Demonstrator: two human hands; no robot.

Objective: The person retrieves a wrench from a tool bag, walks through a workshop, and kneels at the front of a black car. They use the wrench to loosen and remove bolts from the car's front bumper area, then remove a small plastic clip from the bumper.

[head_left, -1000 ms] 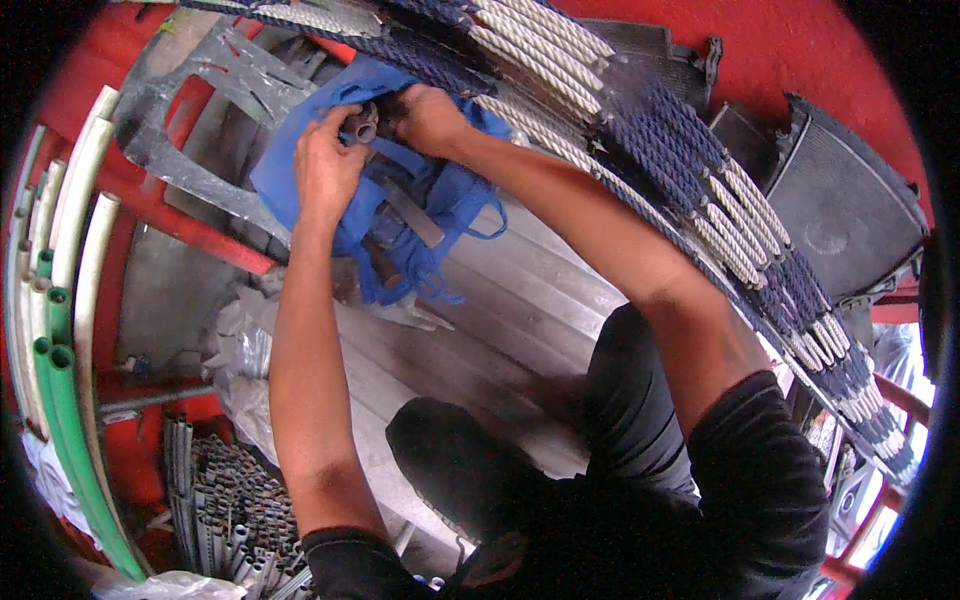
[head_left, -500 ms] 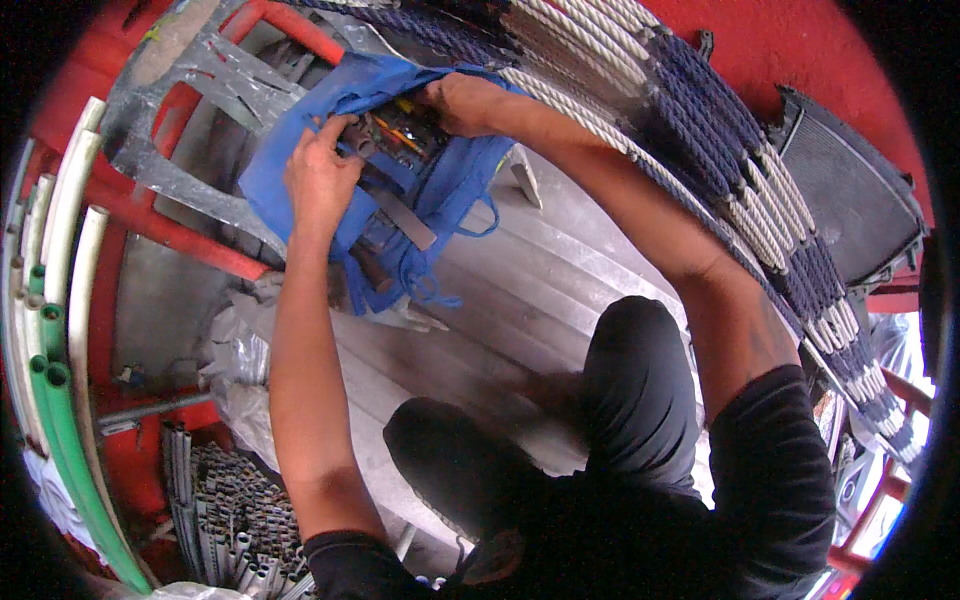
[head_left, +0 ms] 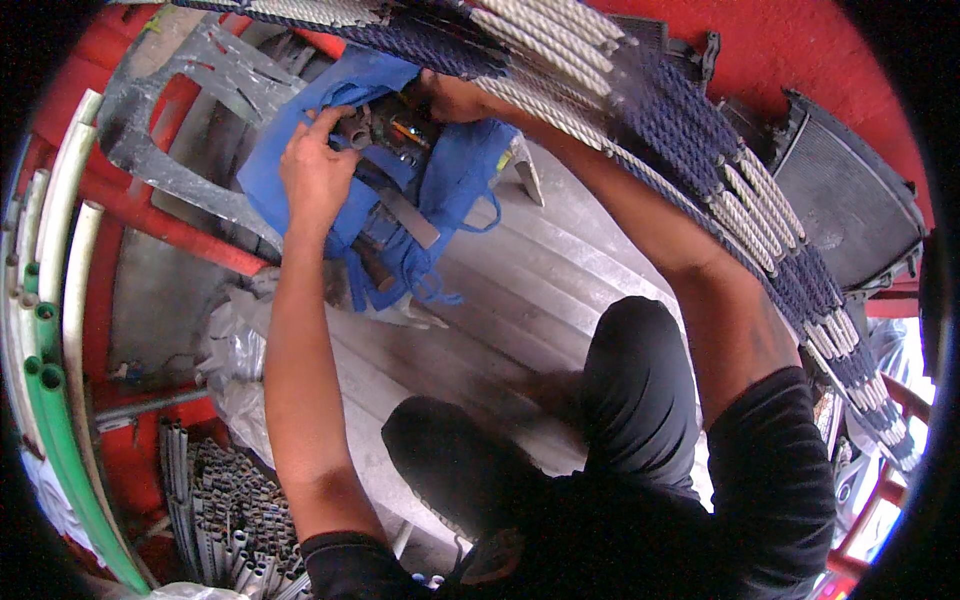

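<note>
A blue fabric bag [head_left: 470, 165] sags open in front of a grey plastic chair [head_left: 222, 197], with tools and small parts inside. My left hand [head_left: 315, 168] is at its left side, thumb and forefinger closed round a short grey pipe piece [head_left: 358, 130] whose round open end shows. My right hand [head_left: 450, 98] reaches into the bag's far right side; its fingers are hidden in the shadow there. Between both hands, a slim orange-yellow tool [head_left: 406, 132] lies among dark items. A grey-brown strap [head_left: 408, 217] hangs over the bag's near side.
Navy and white ropes [head_left: 690, 120] stretch close above my right forearm. A radiator [head_left: 845, 190] leans at the right. Green and white pipes [head_left: 68, 440] stand at the left, above many short tubes [head_left: 225, 500]. Below the bag lies a ridged pale surface [head_left: 530, 280].
The grey pipe piece has been raised slightly and shows more clearly in my left hand. My right hand has shifted a little up and left, deeper in shadow. The ropes have swung slightly left.
</note>
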